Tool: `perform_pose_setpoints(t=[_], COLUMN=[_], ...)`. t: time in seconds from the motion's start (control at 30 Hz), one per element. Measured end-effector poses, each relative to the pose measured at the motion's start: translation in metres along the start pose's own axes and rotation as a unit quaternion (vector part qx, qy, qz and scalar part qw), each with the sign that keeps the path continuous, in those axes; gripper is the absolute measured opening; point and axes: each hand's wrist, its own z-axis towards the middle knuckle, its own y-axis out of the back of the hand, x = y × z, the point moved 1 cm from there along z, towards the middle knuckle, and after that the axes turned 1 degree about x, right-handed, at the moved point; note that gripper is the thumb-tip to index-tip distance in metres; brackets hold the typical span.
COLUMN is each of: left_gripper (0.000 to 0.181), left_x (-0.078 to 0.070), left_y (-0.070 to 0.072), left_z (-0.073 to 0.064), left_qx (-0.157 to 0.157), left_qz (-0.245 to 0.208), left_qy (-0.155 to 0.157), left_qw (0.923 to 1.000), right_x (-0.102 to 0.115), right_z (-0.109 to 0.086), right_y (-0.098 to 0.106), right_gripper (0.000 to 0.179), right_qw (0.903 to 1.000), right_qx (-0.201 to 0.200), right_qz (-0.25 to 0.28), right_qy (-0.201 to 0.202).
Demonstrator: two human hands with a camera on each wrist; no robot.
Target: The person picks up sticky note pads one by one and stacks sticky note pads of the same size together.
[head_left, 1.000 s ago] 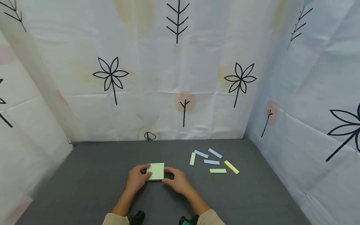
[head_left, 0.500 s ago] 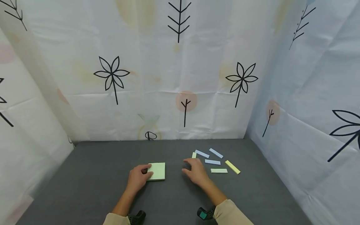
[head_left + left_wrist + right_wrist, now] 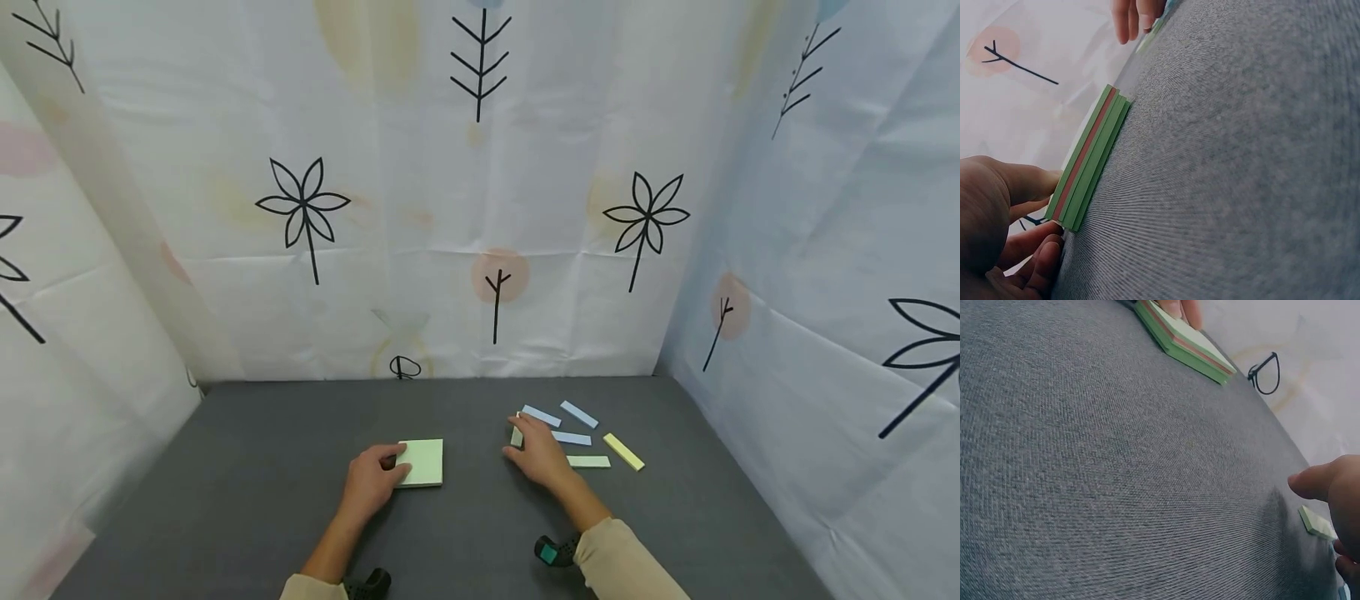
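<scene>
The left grip (image 3: 371, 482) is clamped on the nine o'clock side of the square stack (image 3: 422, 461), finger and thumb bent over its margin, presumably so the layers stay put; from the left wrist, one reddish layer shows among green ones, the lower layers stepping out a little. The stack lies flat on the counter (image 3: 450, 542), its three o'clock edge untouched, so that side looks easy to approach. Next comes a stretch of counter running back to the patterned cloth (image 3: 540, 317) at twelve, roomy enough, I judge, for sliding a hand across. At the stack's three o'clock, the right grip (image 3: 543, 457) has thumb and fingers apart about a pale green strip (image 3: 516, 437); whether a fingertip touches is unclear. That spread probably suits its narrow shape. Three blue strips (image 3: 580, 414) lie from that grip's twelve to two o'clock, perhaps crowding its knuckles; toward three lie another green strip (image 3: 592, 461) and, with freer margins, a yellow strip (image 3: 624, 452).
</scene>
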Motion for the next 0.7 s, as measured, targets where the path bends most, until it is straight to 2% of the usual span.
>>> perform_pose_setpoints(t=[0.3, 0.57, 0.7], left_gripper=[0.033, 0.033, 0.033], left_x=[-0.002, -0.002, -0.002], left_y=[0.001, 0.001, 0.001], left_z=[0.001, 0.000, 0.001], left_qx=[-0.004, 0.003, 0.000], left_qz=[0.004, 0.004, 0.002], left_qy=[0.001, 0.002, -0.001], left_qw=[1.0000, 1.0000, 1.0000], right_x=[-0.002, 0.006, 0.008], right_z=[-0.003, -0.012, -0.017], right_y=[-0.006, -0.010, -0.014], right_gripper=[0.054, 0.057, 0.060], right_qw=[0.9996, 0.9989, 0.9985], right_qx=[0.028, 0.020, 0.026], right_qz=[0.001, -0.017, -0.014], right_qy=[-0.005, 0.040, 0.046])
